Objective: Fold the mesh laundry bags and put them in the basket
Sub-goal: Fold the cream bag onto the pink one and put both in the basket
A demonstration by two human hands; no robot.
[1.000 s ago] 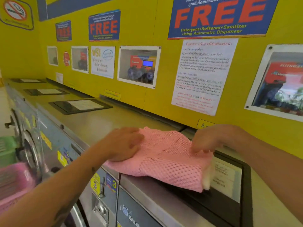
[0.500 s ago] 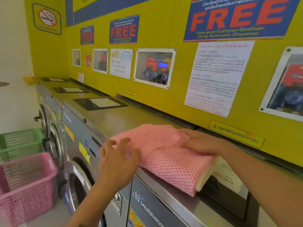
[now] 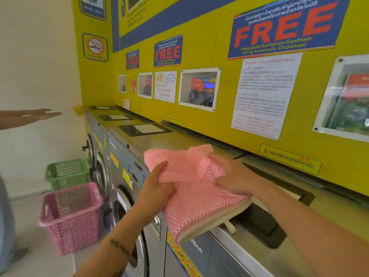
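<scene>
A folded pink mesh laundry bag (image 3: 191,188) with a cream edge lies on top of the steel washing machines (image 3: 171,140), hanging over their front edge. My left hand (image 3: 157,188) grips its near left edge from below. My right hand (image 3: 231,176) holds it from the top on the right side. A pink plastic basket (image 3: 69,216) stands on the floor at the lower left, well apart from the bag.
A green basket (image 3: 66,172) stands behind the pink one, against the machines. Another person's hand (image 3: 40,114) reaches in from the left edge, and part of a body shows at the lower left. A yellow wall with posters (image 3: 279,29) rises right behind the machine tops.
My left hand has gone from hovering in front of the bag to gripping its near edge. The bag has bunched up and slid towards the front edge. My view has turned left, showing both baskets.
</scene>
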